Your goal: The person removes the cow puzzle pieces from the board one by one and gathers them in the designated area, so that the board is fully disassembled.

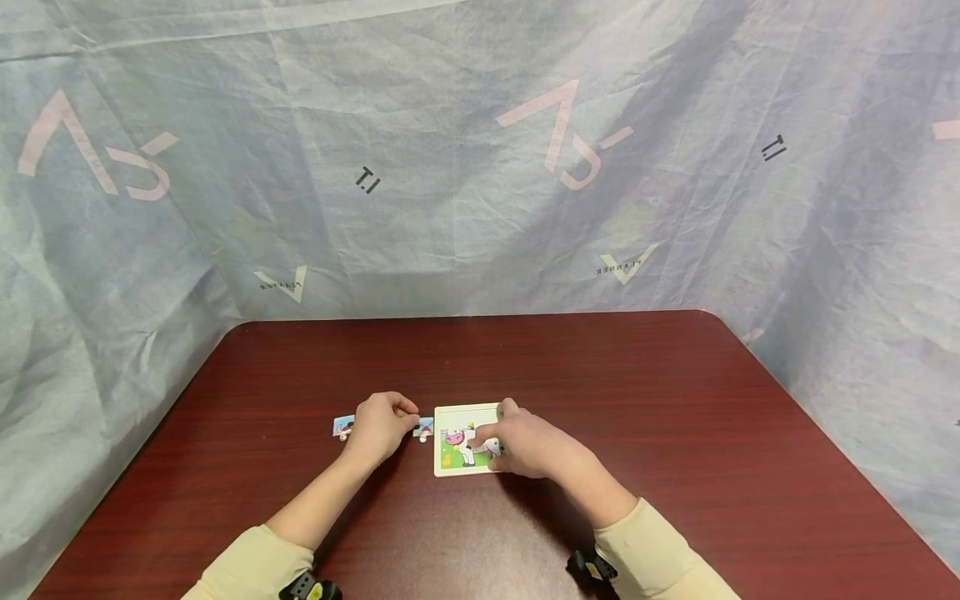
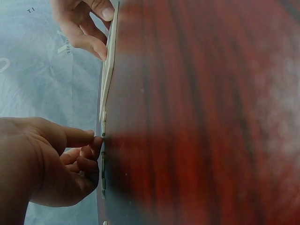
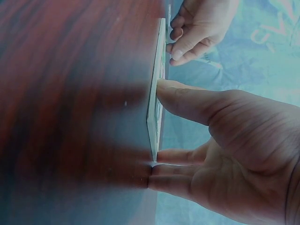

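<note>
A shallow puzzle tray (image 1: 442, 473) with a pale rim lies on the table, a cow picture partly filling it. My right hand (image 1: 534, 443) holds the tray by its right side; in the right wrist view the thumb (image 3: 171, 96) rests over the tray and the other fingers stand at its edge. Just left of the tray lies a small blue puzzle piece (image 1: 426, 427). My left hand (image 1: 381, 427) pinches at that piece's left end with thumb and forefinger. Another puzzle piece (image 1: 343, 425) lies further left, partly hidden behind the left hand.
The dark red wooden table (image 1: 600, 367) extends around the hands on all sides. A grey printed cloth (image 1: 450, 233) hangs behind its far edge and along both sides. In the left wrist view, thin puzzle pieces (image 2: 103, 180) are seen edge-on below the left fingertips.
</note>
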A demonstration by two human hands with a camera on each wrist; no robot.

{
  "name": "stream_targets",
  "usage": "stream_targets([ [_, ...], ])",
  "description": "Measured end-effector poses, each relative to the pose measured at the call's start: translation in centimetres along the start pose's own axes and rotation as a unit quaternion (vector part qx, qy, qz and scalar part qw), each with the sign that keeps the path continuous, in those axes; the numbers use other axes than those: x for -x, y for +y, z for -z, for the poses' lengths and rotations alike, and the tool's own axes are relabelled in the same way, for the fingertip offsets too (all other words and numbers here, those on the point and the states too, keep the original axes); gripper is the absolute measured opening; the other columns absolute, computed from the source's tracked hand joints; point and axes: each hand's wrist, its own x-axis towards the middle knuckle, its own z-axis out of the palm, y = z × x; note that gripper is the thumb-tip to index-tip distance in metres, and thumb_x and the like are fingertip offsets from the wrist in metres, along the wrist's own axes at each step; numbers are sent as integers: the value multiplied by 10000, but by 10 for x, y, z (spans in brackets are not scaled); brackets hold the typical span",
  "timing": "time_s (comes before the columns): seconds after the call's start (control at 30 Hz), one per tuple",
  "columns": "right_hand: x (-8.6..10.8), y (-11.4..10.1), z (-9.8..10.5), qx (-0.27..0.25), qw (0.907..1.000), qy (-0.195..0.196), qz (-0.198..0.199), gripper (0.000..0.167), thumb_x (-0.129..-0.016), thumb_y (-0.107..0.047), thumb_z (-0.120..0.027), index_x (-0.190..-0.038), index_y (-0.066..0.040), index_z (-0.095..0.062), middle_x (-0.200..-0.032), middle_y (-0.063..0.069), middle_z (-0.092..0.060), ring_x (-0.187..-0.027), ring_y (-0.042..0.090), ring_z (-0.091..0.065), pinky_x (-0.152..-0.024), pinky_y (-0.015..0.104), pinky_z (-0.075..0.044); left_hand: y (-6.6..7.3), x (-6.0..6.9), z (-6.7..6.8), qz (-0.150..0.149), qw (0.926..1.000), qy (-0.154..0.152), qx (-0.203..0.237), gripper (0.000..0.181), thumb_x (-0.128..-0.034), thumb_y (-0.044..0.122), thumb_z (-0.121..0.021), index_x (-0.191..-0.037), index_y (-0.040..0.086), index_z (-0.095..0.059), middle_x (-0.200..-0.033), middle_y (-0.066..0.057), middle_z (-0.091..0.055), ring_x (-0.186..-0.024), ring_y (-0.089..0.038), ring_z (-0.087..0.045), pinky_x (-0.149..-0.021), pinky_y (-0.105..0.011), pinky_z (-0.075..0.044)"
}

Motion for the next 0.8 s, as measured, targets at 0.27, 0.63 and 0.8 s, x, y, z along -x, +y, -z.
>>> stream_targets([
  [0.27,0,0,0,34,10000,-11,-15,295,-860,-146,-820,-1134,-233,-751,-1045,124,-493,-842,208,-489,-735,344,-473,2,1,-2,-149,9999,48,-6,66,-887,91,-765,-870,36,-733,-739,11,-650,-710,-143,-597,-679,-343,-492],
  [0.63,-1,0,-1,69,10000,-16,-34,289,-857,-161,-825,-1126,-239,-752,-1072,140,-500,-846,217,-518,-745,353,-483,9,6,-11,-340,9973,-540,374,73,-858,66,-792,-881,89,-726,-735,17,-621,-666,-121,-573,-656,-305,-460],
  [0.8,0,1,0,48,9999,-75,-71,286,-865,-165,-819,-1130,-250,-752,-1094,143,-505,-851,215,-523,-732,343,-485,13,8,-14,-372,9957,-790,325,113,-832,69,-826,-883,82,-726,-775,13,-618,-727,-134,-559,-673,-310,-469],
])
